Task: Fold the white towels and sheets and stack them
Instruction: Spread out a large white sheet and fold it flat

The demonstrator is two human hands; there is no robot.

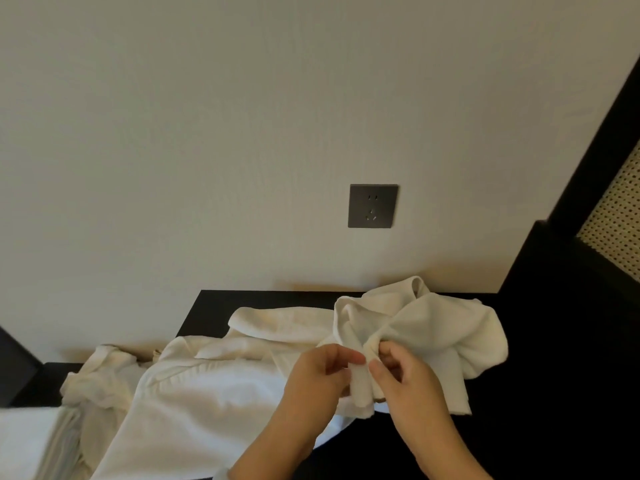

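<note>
A small white towel (433, 327) is bunched up at the right of the dark table (214, 306). A larger white sheet (194, 393) sprawls rumpled to its left. Further left lie a crumpled cloth (93, 375) and a folded white stack (24, 441).

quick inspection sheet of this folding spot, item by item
surface: dark tabletop, partly covered by linen
job's things: small white towel bunched, in both hands; large white sheet spread unfolded; crumpled cloth at left; folded white stack lower left
clutter: nothing seen
grippers: left hand and right hand both pinch the small towel's edge
cables: nothing seen
surroundings: pale wall, dark socket with nothing plugged in; cane panel at right
</note>
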